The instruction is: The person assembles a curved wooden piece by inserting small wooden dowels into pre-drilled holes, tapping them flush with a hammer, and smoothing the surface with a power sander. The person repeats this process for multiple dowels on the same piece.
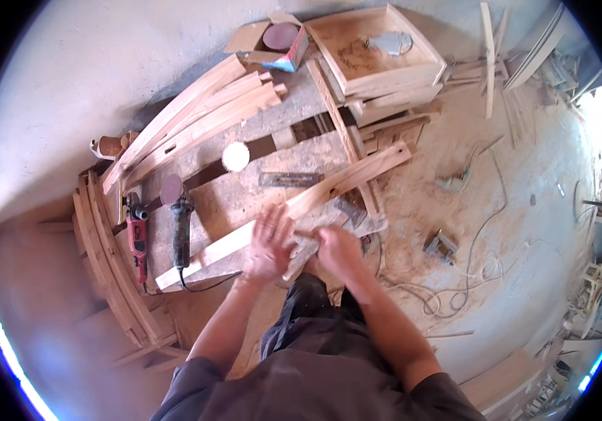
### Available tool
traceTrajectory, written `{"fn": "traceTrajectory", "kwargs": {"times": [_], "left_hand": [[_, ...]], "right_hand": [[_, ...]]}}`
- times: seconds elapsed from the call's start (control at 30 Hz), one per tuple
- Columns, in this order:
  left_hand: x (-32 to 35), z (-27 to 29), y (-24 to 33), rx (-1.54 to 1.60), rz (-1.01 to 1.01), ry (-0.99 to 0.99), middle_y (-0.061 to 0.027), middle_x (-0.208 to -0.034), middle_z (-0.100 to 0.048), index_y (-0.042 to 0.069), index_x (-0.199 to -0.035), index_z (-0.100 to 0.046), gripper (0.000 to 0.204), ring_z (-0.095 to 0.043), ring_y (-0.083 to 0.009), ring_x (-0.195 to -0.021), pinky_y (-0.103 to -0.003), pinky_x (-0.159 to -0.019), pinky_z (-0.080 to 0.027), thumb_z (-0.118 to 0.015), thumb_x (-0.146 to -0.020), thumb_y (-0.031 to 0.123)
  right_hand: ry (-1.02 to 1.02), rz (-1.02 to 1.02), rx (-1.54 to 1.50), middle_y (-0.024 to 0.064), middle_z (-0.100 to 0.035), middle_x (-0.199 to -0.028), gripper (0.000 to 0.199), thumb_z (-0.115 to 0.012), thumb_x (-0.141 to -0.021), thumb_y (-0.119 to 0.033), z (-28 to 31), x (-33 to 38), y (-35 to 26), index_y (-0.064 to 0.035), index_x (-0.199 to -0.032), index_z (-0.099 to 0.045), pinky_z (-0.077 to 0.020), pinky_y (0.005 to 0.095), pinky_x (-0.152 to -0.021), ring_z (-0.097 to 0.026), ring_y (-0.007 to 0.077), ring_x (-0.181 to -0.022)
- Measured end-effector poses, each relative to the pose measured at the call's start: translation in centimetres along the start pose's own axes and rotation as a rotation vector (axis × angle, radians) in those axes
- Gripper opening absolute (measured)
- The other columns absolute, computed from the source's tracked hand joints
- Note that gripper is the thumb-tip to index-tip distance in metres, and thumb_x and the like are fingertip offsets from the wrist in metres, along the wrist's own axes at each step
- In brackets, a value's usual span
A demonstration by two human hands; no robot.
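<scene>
Long wooden board (220,250) lies slantwise across the near side of the workbench (225,207), with its right end reaching past the bench's right edge. Left part is pale, almost white in the light, with a square-cut end; toward the right it turns tan, with a dark streak or knot and a small dark mark close to the far tip. Surface looks flat, edges straight apart from lens bend.

Left hand (269,242) is over the board's middle at the bench's near edge, fingers stretched out flat and a little apart, blurred; firm contact can't be told. Right hand (339,251), just right of it at the same edge, has fingers curled around a thin brown piece (305,233), kind unclear, which points toward the left hand.

Containers, left to right: open carton (274,57) at the bench's far edge, flaps folded out, purple round disc (281,36) in it. Next, shallow wooden tray (392,84) at the bench's far right corner, holding a greyish see-through packet (390,43) and scattered dark bits, too small to identify.

Also on the bench, left to right: red power tool (137,238) at the left end, dark grinder (181,235) beside it, white round disc (235,156) near the middle.
</scene>
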State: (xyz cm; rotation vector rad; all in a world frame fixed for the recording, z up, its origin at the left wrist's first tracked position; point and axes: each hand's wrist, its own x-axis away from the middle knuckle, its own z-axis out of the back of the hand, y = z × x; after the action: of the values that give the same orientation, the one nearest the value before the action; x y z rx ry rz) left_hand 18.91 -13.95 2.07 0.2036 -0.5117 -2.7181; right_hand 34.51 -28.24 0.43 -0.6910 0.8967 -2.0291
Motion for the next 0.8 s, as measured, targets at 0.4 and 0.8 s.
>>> {"fn": "traceTrajectory", "kwargs": {"times": [0.4, 0.8], "left_hand": [[1.3, -3.2, 0.2, 0.562, 0.798, -0.266, -0.0177, -0.074, -0.065, 0.002, -0.085, -0.064, 0.026, -0.063, -0.0309, -0.069, -0.043, -0.067, -0.049, -0.057, -0.100, 0.022], [-3.6, -3.8, 2.0, 1.088, 0.818, -0.427, -0.0035, -0.066, -0.061, 0.001, -0.089, -0.067, 0.036, -0.050, -0.0096, -0.047, -0.027, -0.044, -0.037, -0.056, -0.105, 0.031]], "right_hand": [[0.270, -0.677, -0.165, 0.0286, -0.062, -0.120, 0.081, -0.077, -0.083, -0.032, -8.9, 3.0, 5.9, 0.0023, -0.144, -0.037, -0.0487, 0.0496, -0.096, -0.062, 0.0419, -0.112], [0.499, -0.765, 0.007, 0.0255, -0.065, -0.112, 0.065, -0.069, -0.077, -0.023, -11.9, 3.8, 3.7, -0.0039, -0.136, -0.048, -0.0480, 0.0473, -0.097, -0.063, 0.0440, -0.109]]}}
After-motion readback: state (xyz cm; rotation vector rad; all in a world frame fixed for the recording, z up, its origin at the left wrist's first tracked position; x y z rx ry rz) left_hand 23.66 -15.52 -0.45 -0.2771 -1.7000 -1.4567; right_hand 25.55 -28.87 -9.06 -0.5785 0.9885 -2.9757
